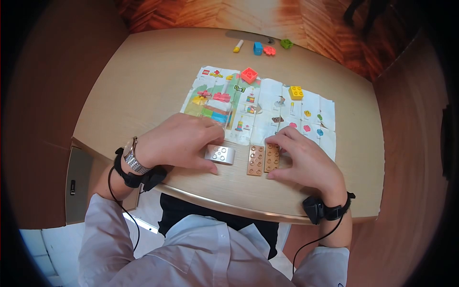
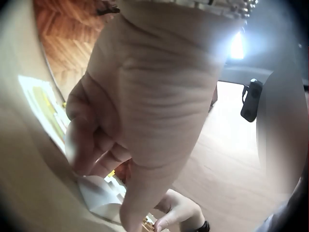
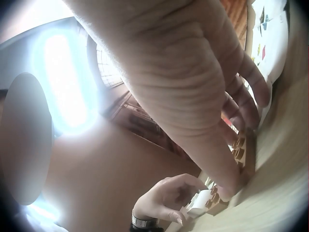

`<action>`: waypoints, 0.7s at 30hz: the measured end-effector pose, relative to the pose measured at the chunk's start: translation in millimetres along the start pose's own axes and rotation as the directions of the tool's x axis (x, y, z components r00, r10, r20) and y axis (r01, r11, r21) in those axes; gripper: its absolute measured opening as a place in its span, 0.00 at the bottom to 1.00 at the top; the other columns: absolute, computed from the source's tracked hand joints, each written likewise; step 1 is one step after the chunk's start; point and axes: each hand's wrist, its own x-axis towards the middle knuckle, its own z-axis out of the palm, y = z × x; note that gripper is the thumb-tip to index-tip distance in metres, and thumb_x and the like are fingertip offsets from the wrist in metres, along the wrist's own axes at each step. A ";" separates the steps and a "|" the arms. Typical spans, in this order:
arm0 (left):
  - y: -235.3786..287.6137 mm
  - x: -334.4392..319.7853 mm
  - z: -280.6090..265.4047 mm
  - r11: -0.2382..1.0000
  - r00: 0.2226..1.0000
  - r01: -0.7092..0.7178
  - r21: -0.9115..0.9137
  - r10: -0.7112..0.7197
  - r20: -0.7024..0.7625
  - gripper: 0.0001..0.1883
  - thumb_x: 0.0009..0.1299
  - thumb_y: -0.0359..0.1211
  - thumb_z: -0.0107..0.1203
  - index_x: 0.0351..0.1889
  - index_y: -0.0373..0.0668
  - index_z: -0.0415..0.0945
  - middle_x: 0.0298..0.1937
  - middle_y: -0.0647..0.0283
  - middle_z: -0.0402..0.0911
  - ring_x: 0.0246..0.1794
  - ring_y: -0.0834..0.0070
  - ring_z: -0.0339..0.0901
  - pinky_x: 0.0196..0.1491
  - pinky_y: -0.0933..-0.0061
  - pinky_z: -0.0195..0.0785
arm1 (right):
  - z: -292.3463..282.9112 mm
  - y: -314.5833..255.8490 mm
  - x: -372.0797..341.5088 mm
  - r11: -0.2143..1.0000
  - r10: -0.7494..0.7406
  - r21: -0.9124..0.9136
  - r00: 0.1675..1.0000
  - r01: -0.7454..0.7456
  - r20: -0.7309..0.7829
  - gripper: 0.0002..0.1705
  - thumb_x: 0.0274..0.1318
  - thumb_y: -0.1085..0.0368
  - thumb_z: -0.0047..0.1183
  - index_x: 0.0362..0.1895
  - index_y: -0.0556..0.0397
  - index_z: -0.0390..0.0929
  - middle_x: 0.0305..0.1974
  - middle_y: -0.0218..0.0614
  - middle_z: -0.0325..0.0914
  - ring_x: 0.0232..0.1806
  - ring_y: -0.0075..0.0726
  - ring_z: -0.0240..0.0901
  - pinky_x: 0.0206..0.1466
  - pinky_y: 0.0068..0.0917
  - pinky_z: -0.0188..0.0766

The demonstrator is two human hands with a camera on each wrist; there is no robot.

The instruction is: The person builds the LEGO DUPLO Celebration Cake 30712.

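Head view: on the tabletop (image 1: 124, 110) lie one white block (image 1: 220, 155), two brown bricks (image 1: 255, 160) side by side at the near edge, and one printed sheet (image 1: 271, 103) bearing one red brick (image 1: 249, 75) and one yellow brick (image 1: 296, 93). Four small pieces (image 1: 258, 48) sit at the far edge. The right hand (image 1: 306, 160) pinches the right brown brick (image 1: 272, 158) by its ends. The left hand (image 1: 179, 141) is partly spread about the white block.

Left wrist view: fingers are bent beside that block; I cannot tell whether they grip.

Right wrist view: thumb and fingers bracket the brick lengthwise.
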 end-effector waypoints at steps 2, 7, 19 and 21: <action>7.5 1.2 2.0 0.999 0.997 -0.033 0.039 0.035 -0.074 0.24 0.63 0.51 0.74 0.48 0.47 0.80 0.44 0.59 0.83 0.46 0.58 0.84 0.46 0.56 0.75 | 0.6 1.3 -0.6 1.000 -0.024 -0.020 1.000 0.023 -0.021 0.38 0.47 0.55 0.77 0.62 0.54 0.81 0.57 0.43 0.76 0.60 0.53 0.78 0.64 0.41 0.75; 37.8 12.8 2.9 0.987 0.980 -0.142 0.077 0.151 -0.126 0.22 0.64 0.44 0.73 0.49 0.44 0.80 0.48 0.58 0.81 0.51 0.56 0.81 0.51 0.55 0.77 | 0.4 3.4 -1.0 1.000 -0.014 0.016 1.000 0.014 -0.025 0.38 0.47 0.55 0.77 0.63 0.54 0.81 0.56 0.42 0.76 0.59 0.53 0.78 0.64 0.41 0.75; 93.5 0.3 54.4 0.756 0.814 -0.578 0.308 0.561 0.151 0.12 0.66 0.38 0.60 0.43 0.44 0.85 0.60 0.59 0.81 0.54 0.67 0.79 0.47 0.71 0.75 | -4.5 9.5 -6.1 0.998 0.048 -0.032 0.997 -0.050 -0.054 0.35 0.47 0.59 0.75 0.61 0.54 0.81 0.54 0.42 0.76 0.57 0.53 0.79 0.61 0.41 0.77; 99.9 -4.9 66.0 0.762 0.805 -0.583 0.283 0.588 0.077 0.11 0.66 0.37 0.60 0.43 0.45 0.86 0.62 0.58 0.81 0.55 0.68 0.79 0.47 0.73 0.74 | -2.0 10.2 -3.8 0.999 0.038 -0.025 0.998 -0.039 -0.049 0.35 0.47 0.60 0.75 0.61 0.54 0.81 0.54 0.42 0.76 0.57 0.53 0.79 0.61 0.41 0.77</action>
